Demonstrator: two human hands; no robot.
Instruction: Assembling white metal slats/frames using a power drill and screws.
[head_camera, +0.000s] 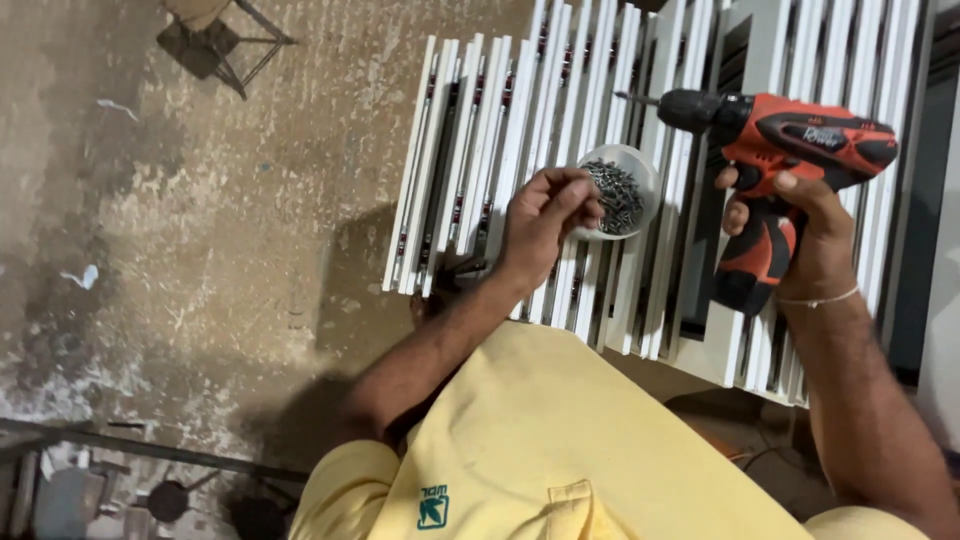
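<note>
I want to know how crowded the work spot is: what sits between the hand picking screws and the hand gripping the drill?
In the head view, only the round white bowl of screws on the white frame strips lies between left hand and right hand.

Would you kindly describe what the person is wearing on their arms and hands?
Both hands are bare, with no gloves. The left hand has nothing on its wrist. The right hand has a thin pale band around the wrist. The forearms are uncovered; short sleeves of a yellow shirt, with a small green emblem on the chest, end at the upper arms.
</note>
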